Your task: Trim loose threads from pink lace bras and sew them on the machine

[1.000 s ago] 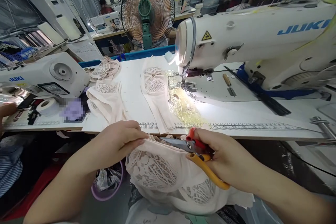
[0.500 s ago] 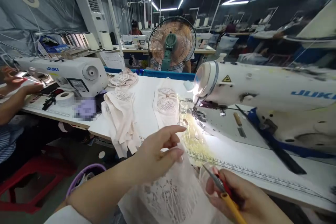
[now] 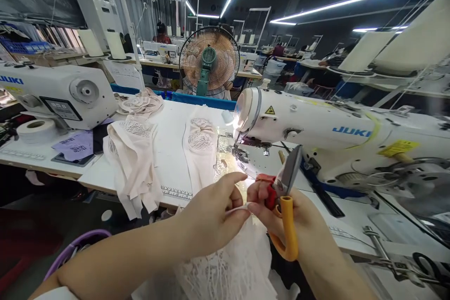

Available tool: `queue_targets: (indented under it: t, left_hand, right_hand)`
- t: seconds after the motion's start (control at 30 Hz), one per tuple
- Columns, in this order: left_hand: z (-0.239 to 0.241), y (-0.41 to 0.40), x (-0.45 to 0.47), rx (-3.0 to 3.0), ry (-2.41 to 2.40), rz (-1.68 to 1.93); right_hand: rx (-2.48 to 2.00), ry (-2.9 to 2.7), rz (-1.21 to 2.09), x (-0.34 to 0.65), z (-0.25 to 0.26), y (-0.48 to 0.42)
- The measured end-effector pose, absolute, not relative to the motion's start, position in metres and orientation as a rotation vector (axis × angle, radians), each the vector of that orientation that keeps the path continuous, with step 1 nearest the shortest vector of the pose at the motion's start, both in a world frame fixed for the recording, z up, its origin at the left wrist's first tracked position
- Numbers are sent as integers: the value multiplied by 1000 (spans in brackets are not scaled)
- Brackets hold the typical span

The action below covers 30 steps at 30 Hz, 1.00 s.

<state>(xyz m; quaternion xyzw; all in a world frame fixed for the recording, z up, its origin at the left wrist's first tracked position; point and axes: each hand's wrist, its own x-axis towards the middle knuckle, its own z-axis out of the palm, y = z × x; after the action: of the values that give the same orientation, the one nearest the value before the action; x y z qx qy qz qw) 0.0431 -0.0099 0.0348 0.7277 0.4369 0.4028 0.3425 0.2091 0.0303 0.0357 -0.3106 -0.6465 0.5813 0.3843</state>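
A pale lace-patterned fabric piece [image 3: 228, 262] hangs at the table's front edge, below my hands. My left hand [image 3: 218, 211] is closed, pinching the fabric's upper edge between thumb and fingers. Close against it, my right hand [image 3: 281, 215] is closed around a pair of scissors [image 3: 288, 234] with orange and red handles, the blades pointing up and away from the cloth. The right thumb and fingertip also meet at the same fabric edge. Another pale lace piece [image 3: 201, 154] lies flat on the table, left of the sewing machine's lit needle area.
The white JUKI sewing machine [image 3: 302, 126] stands at the right. A pile of pale pieces [image 3: 131, 164] hangs over the table edge at the left, near a second machine [image 3: 59, 93]. A fan [image 3: 209, 58] stands behind the table. A purple-rimmed bin [image 3: 75, 243] sits below.
My right hand has moved up and left to meet my left hand at the fabric edge, and the scissor blades have swung upward. The camera view has turned right.
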Motion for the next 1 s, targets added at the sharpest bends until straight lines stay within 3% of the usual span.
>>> queue_targets:
  t: [0.17,0.5,0.8,1.0]
  left_hand:
    - [34,0,38,1416,994,826]
    - [21,1,38,1582,1178,985]
    - [21,9,31,1261,1098,893]
    - [18,10,27,1216,1068,895]
  right_hand:
    - [-736,-1731,1342,207,27,37]
    - [-756,-1994,1338,220,19,44]
    - [-830,-2514,1325,238,12,39]
    - [-872,-2554,1324,236,15,39]
